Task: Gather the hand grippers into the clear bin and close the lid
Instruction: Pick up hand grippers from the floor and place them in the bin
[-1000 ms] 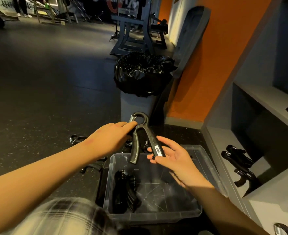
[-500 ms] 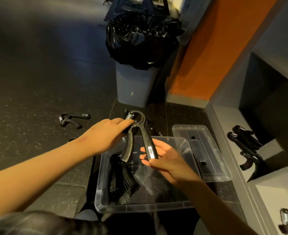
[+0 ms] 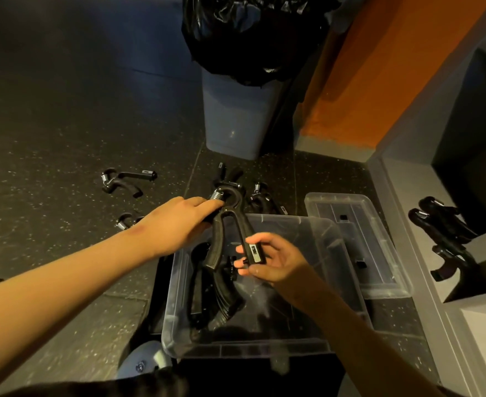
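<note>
A black hand gripper (image 3: 230, 222) hangs over the far left part of the clear bin (image 3: 264, 345). My left hand (image 3: 178, 222) grips it near the spring end. My right hand (image 3: 270, 259) pinches the tip of its right handle. Another black hand gripper (image 3: 221, 299) lies inside the bin. The clear lid (image 3: 379, 253) lies on the floor to the bin's right. Loose hand grippers lie on the floor: one at far left (image 3: 127, 180), one partly behind my left arm (image 3: 125, 220), others beyond the bin (image 3: 260, 197).
A grey trash can (image 3: 236, 121) with a black bag stands beyond the bin. An orange wall and grey shelving (image 3: 425, 196) run along the right, with more black grippers (image 3: 448, 233) on a low shelf. Dark speckled floor spreads to the left.
The view has tilted down toward the floor. Both hands have lowered the held gripper toward the bin, keeping the same hold.
</note>
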